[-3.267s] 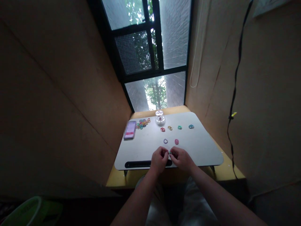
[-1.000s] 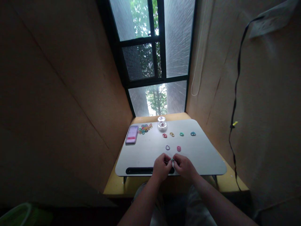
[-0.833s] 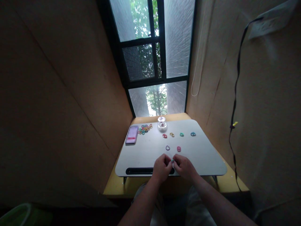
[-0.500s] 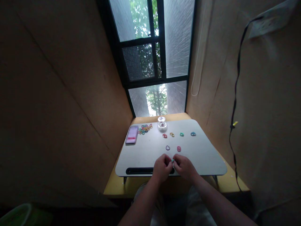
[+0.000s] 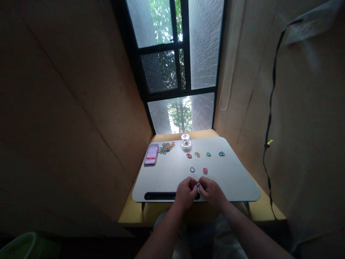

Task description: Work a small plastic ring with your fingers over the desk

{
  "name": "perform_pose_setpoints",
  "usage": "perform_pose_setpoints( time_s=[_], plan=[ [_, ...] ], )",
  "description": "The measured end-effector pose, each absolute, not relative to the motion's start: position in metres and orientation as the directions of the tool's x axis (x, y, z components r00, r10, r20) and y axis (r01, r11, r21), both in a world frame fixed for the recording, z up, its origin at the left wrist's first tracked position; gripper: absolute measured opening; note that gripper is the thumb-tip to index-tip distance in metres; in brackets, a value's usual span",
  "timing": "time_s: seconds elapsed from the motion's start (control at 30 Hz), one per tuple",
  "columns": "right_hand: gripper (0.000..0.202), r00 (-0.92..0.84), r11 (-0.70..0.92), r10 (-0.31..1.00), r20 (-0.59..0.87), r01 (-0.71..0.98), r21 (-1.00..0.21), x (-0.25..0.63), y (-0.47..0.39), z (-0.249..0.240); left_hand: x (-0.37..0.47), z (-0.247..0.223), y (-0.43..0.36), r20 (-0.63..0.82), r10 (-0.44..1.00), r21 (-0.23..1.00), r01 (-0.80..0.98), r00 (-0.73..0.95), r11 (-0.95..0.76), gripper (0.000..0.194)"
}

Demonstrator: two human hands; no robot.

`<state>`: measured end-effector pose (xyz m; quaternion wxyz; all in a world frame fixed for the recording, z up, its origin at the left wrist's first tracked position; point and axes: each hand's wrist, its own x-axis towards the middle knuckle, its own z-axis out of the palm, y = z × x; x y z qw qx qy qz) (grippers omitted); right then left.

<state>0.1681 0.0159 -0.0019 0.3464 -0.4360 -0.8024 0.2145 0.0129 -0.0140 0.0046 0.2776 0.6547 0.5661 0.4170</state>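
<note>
Close together over the front of the white lap table (image 5: 161, 180), my left hand (image 5: 186, 190) and my right hand (image 5: 211, 190) both pinch a small green band (image 5: 198, 184). Fingers hide most of it, and it looks like the small hair ties on the table. Just beyond my hands lie a purple band (image 5: 192, 169) and a pink pair of bands (image 5: 205, 171). Farther back, small groups form a row: red (image 5: 189, 155), yellow (image 5: 197, 154), green (image 5: 208, 154) and blue (image 5: 221, 153).
A mixed pile of coloured bands (image 5: 166, 148) lies at the back left, beside a phone (image 5: 151, 154). An open clear round container (image 5: 185, 144) stands at the back. A black slot (image 5: 160, 196) runs along the front edge. A black cable (image 5: 270, 108) hangs on the right wall.
Hardly anything differs. My fingers shift very slightly around the green band, and both hands stay in the same place.
</note>
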Motion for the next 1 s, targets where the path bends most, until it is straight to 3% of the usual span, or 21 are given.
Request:
perform_pose_setpoints(
  time_s=[1.0],
  plan=[
    [0.014,-0.379,0.525,0.845,0.377,0.459,-0.717,0.1704,0.0167,0.0007,0.014,0.0017,-0.0105,0.212,0.976,0.824,0.546,-0.055,-0.149,0.009]
  ],
)
